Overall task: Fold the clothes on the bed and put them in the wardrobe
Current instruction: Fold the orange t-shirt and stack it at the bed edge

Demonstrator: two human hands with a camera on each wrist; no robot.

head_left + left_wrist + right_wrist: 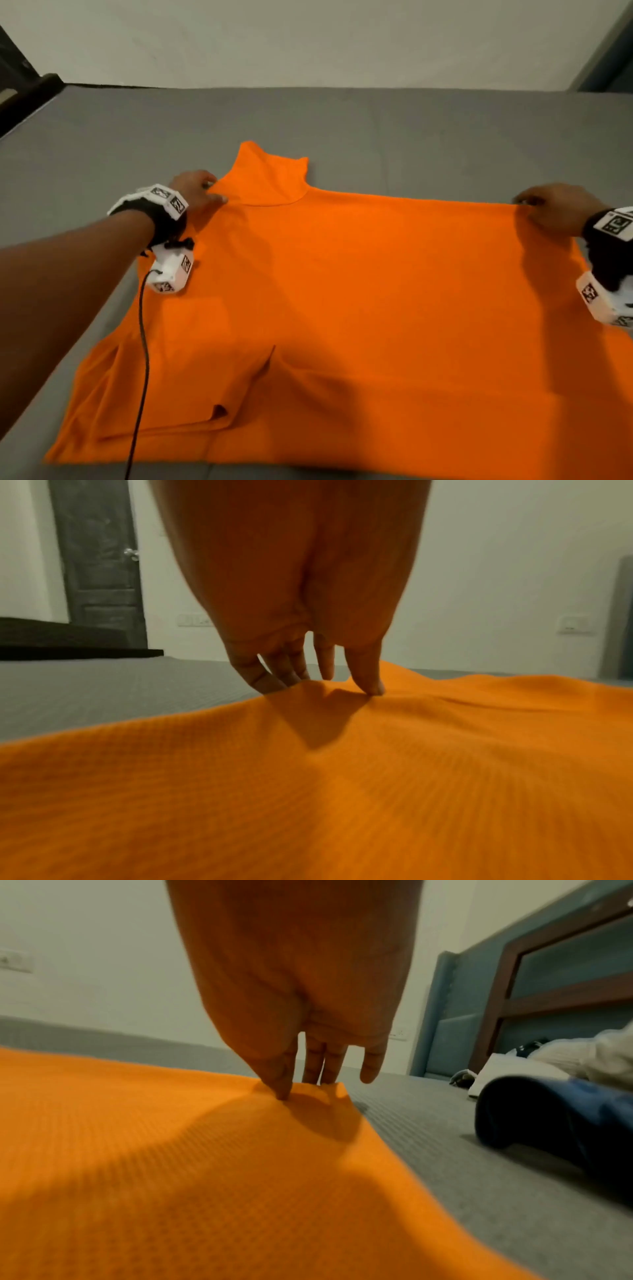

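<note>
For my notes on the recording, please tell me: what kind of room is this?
Most likely a bedroom. An orange shirt lies spread on a grey bed, a padded headboard stands at one end, and a dark panelled door is in the wall.

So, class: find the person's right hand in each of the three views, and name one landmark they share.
Head: right hand at the right edge, pinching the orange shirt's far right corner.
Left wrist: not in it.
Right wrist: top centre, fingers pinching that corner.
Shared landmark: the grey bed.
</note>
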